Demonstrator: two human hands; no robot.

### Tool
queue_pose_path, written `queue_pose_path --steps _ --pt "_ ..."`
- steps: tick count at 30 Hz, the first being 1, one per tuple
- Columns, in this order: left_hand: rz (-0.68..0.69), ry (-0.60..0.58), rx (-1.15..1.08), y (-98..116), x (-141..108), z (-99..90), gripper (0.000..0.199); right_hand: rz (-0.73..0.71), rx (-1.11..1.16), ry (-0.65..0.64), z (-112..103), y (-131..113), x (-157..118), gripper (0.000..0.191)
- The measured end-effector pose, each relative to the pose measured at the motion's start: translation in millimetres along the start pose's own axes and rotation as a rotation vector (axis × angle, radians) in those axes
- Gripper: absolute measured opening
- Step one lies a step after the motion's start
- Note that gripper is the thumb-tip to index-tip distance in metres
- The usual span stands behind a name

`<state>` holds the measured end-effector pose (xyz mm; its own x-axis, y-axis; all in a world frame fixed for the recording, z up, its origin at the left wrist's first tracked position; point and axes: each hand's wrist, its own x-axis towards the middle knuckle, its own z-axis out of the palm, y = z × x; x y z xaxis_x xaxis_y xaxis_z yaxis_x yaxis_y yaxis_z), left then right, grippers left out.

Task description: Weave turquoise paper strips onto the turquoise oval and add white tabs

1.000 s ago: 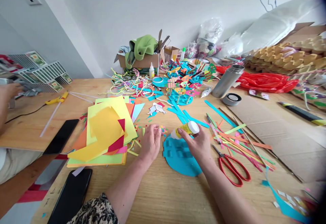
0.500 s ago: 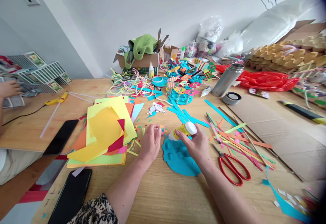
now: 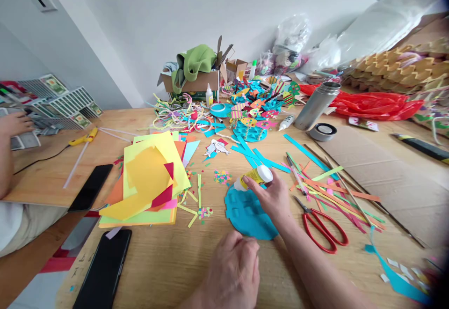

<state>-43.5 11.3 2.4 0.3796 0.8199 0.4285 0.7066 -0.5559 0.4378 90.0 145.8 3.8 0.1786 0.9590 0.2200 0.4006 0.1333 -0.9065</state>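
Note:
My right hand (image 3: 275, 196) is wrapped round a white glue bottle (image 3: 257, 176) with a yellow label, tilted over the far edge of a round blue piece (image 3: 250, 224) with raised bumps. My left hand (image 3: 233, 269) is curled closed just in front of that blue piece; whatever its fingers may hold is hidden. Small confetti-like paper dots (image 3: 222, 176) lie beyond the blue piece, and another cluster of dots (image 3: 205, 212) lies to its left. Red-handled scissors (image 3: 324, 229) rest to the right of my right hand.
Coloured paper sheets (image 3: 150, 178) are stacked at left, beside two phones (image 3: 103, 271). Paper strips (image 3: 336, 192), cardboard (image 3: 382, 173) and a steel flask (image 3: 317, 106) stand or lie at right. Decorated paper fish (image 3: 249, 112) are at the back. Another person's hand (image 3: 16, 124) works at far left.
My left hand has moved from beside the blue piece's far left toward me and closed, uncovering the dots on the table. My right hand stays nearly in place with the glue bottle.

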Motion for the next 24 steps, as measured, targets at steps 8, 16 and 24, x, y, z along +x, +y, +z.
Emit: queue_pose_path --steps 8,16,24 --pt "-0.013 -0.065 0.051 -1.5 -7.3 12.0 0.029 0.027 -0.055 0.003 -10.1 -1.3 -4.4 0.044" --pt "-0.05 -0.086 0.07 0.0 -9.2 12.5 0.034 0.062 0.019 0.048 -8.3 8.7 -3.3 0.053" --pt "-0.061 -0.079 0.064 1.1 -7.4 10.3 0.034 0.068 0.001 0.055 -11.2 0.9 -5.2 0.05"
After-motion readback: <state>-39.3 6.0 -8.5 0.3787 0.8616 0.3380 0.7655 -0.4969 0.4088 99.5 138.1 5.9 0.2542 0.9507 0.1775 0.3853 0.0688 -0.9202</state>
